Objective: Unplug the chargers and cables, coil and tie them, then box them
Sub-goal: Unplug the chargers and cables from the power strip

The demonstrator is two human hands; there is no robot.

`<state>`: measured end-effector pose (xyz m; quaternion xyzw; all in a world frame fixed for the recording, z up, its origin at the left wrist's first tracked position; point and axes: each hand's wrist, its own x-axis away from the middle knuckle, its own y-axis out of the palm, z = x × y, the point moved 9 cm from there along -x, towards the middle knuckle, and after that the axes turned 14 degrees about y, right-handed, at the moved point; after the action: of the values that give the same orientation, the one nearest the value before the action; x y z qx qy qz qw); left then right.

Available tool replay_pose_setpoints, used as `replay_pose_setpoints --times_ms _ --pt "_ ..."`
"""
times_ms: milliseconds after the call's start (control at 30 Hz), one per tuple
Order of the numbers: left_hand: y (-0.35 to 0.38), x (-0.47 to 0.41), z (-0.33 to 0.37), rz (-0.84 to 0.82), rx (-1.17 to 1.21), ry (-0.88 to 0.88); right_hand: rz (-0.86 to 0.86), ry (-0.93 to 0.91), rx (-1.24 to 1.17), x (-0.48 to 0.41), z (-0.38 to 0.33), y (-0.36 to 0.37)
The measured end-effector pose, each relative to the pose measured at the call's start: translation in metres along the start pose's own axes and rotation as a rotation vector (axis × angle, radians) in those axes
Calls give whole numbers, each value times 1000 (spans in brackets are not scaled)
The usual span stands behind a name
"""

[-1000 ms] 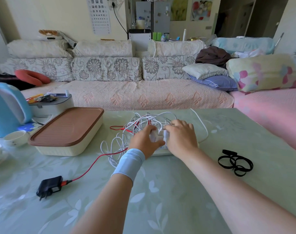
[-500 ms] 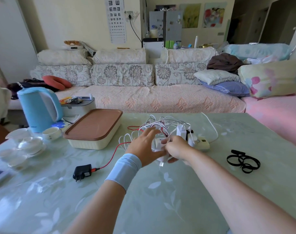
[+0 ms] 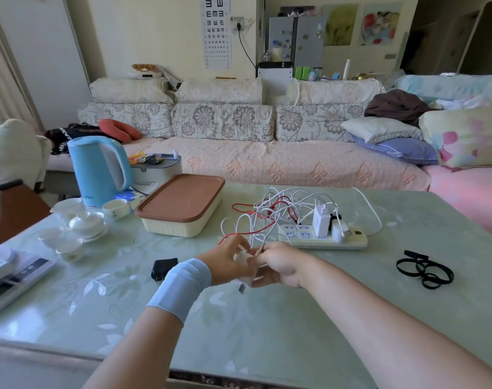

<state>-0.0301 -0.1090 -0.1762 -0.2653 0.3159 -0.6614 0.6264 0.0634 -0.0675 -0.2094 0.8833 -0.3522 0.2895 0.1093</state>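
My left hand (image 3: pixel 225 259) holds a white charger (image 3: pixel 243 265) above the table, its plug prongs pointing down. My right hand (image 3: pixel 278 263) pinches the white cable where it enters that charger. A white power strip (image 3: pixel 323 239) lies beyond my hands with two white chargers (image 3: pixel 321 219) plugged in. A tangle of white and red cables (image 3: pixel 278 209) lies behind the strip. A black charger (image 3: pixel 163 268) on a red cable lies unplugged beside my left wrist. Black ties (image 3: pixel 424 272) lie at the right. A cream box with a brown lid (image 3: pixel 183 204) stands at the left.
A blue kettle (image 3: pixel 97 169), white teacups (image 3: pixel 79 228) and a grey device (image 3: pixel 17 273) crowd the table's left side. A sofa (image 3: pixel 267 161) runs along the far edge of the table.
My hands pulled a white charger out of the power strip and drew it toward me, lifted above the table. The view has pulled back and shifted.
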Motion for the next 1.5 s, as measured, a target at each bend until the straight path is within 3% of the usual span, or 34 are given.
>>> replay_pose_setpoints --times_ms 133,233,333,367,533,633,733,1067,1300,1367,1500 --pt "-16 14 -20 73 -250 -26 -4 30 55 -13 2 23" --pt "-27 23 -35 27 -324 -75 174 29 230 -20 2 24" --pt "-27 34 -53 -90 -389 -156 656 -205 749 -12 -26 10" --pt "-26 37 -56 -121 -402 -176 738 -311 898 -8 -35 16" --pt "-23 42 -62 -270 -494 -203 766 -616 1534 -24 -36 61" --pt "-29 47 -70 -303 -578 -251 829 -522 1696 -31 -35 58" --pt "-36 53 -82 -300 -609 -299 862 -465 1680 -33 -38 50" --pt "-35 51 -96 -247 -618 -304 491 -583 1443 -49 -24 71" --pt "-44 38 -94 -169 -612 -322 455 -603 1272 -43 -24 62" --pt "-45 27 -79 -108 -606 -270 460 -635 1193 -32 -31 54" --pt "-45 -5 -33 174 -446 -59 567 -726 994 0 -48 19"
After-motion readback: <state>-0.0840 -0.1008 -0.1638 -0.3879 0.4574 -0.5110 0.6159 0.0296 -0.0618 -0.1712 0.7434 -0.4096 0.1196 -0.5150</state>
